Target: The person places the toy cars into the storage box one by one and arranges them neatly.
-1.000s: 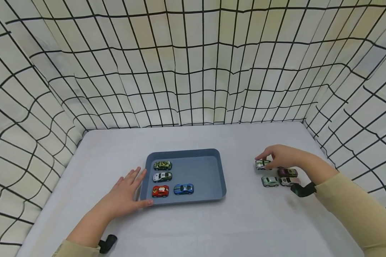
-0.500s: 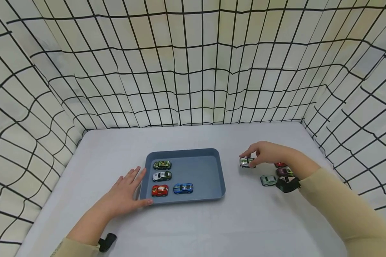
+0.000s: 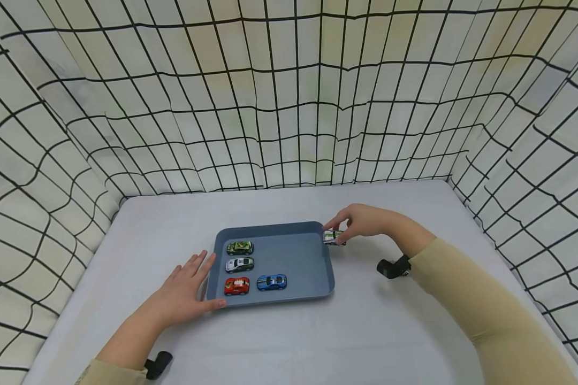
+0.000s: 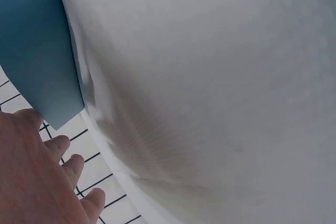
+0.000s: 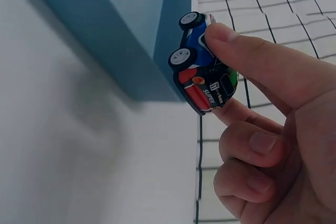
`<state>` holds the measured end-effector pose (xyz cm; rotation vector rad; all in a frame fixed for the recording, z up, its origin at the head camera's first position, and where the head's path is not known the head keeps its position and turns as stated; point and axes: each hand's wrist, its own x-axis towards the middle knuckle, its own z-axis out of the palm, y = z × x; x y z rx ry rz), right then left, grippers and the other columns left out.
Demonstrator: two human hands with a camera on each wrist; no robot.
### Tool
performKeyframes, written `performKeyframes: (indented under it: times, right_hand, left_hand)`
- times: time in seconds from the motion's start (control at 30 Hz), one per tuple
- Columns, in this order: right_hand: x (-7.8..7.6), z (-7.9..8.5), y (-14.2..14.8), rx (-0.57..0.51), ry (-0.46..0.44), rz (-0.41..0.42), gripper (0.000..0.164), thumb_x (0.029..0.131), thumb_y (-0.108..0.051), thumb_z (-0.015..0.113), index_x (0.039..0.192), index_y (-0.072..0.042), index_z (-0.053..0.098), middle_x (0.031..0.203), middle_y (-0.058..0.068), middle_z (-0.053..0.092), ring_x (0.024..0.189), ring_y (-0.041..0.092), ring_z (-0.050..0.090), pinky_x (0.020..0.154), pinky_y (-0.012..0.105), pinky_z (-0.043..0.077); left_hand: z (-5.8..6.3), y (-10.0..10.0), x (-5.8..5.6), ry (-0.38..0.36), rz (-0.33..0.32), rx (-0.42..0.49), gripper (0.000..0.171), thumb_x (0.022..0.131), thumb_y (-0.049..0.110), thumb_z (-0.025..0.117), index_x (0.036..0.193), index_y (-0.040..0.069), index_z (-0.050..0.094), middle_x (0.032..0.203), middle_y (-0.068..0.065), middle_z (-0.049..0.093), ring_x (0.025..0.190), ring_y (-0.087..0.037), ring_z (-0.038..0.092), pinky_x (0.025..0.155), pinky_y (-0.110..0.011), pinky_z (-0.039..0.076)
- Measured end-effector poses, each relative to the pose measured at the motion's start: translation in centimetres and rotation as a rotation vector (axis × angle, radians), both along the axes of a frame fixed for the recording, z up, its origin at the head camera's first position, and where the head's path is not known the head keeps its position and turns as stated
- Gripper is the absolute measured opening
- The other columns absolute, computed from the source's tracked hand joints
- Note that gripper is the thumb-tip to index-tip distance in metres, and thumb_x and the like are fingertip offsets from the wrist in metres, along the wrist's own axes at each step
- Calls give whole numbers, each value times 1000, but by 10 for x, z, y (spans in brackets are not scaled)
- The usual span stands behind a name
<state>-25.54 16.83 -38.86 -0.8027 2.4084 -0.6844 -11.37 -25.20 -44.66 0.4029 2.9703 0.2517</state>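
Observation:
My right hand (image 3: 363, 220) pinches a toy car (image 3: 334, 237) between thumb and fingers, at the right rim of the blue-grey tray (image 3: 301, 262). Close up in the right wrist view, the toy car (image 5: 205, 66) shows a blue, red and black side and white-hubbed wheels. My left hand (image 3: 185, 291) lies with spread fingers along the tray's left edge, thumb at the front left corner. Inside the tray's left half sit a green camouflage car (image 3: 240, 247), a white-and-black car (image 3: 239, 264) and a red car (image 3: 236, 286), with a blue car (image 3: 272, 282) right of the red one.
A white cloth covers the table (image 3: 289, 342). White sheeting with a black grid (image 3: 289, 107) walls off the back and both sides. My right sleeve (image 3: 467, 305) crosses the table's right side, hiding where other toy cars stood. Black wrist cameras (image 3: 393, 268) sit at both wrists.
My right hand has carried the toy car leftward from the group of cars on the right to the tray's right rim. My left hand stays at the tray's left edge.

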Motion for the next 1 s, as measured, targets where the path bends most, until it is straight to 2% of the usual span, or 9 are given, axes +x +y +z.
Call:
performKeyframes:
  times: [0.13, 0.2, 0.43, 0.57, 0.8, 1.0]
  right_hand:
    - [-3, -4, -23, -10, -2, 39, 37, 77, -33, 74, 113, -35, 66, 96, -11, 63, 93, 18, 55, 74, 30, 48]
    - [-4, -7, -35, -14, -9, 50, 37, 77, -34, 74, 112, -37, 66, 96, -11, 63, 94, 17, 55, 77, 30, 47]
    - [-7, -13, -69, -17, 0, 96, 38, 76, -36, 75, 113, -38, 65, 96, -13, 63, 90, 10, 55, 75, 27, 47]
    - [-8, -16, -86, -24, 9, 128, 40, 77, -37, 74, 116, -35, 65, 95, -12, 63, 89, 11, 54, 74, 28, 46]
    - [-9, -22, -106, -22, 19, 142, 38, 77, -39, 73, 114, -38, 65, 97, -12, 61, 87, 11, 53, 71, 28, 45]
    - [-7, -30, -120, -36, 1, 151, 40, 78, -37, 73, 117, -32, 65, 97, -11, 61, 88, 11, 53, 74, 28, 44]
  left_hand:
    - [-1, 0, 0, 5, 2, 1, 114, 65, 83, 49, 149, 13, 16, 153, -17, 15, 138, -39, 15, 108, -61, 15]
    - [-2, 0, -1, 3, 3, 2, 114, 65, 82, 50, 149, 13, 16, 153, -16, 15, 138, -39, 15, 108, -60, 14]
    - [-3, 0, -1, 0, 2, 6, 114, 65, 83, 49, 149, 13, 15, 153, -17, 15, 138, -39, 14, 108, -61, 14]
    - [-1, 0, 0, 3, 3, 0, 115, 65, 84, 46, 149, 13, 15, 153, -16, 15, 139, -38, 14, 109, -60, 15]
    - [-1, 0, -1, -1, 4, -3, 114, 65, 84, 46, 149, 14, 15, 153, -15, 14, 139, -38, 14, 109, -60, 14]
    - [1, 0, 0, -1, 7, -7, 115, 64, 86, 44, 149, 14, 15, 153, -15, 15, 139, -38, 14, 109, -59, 15]
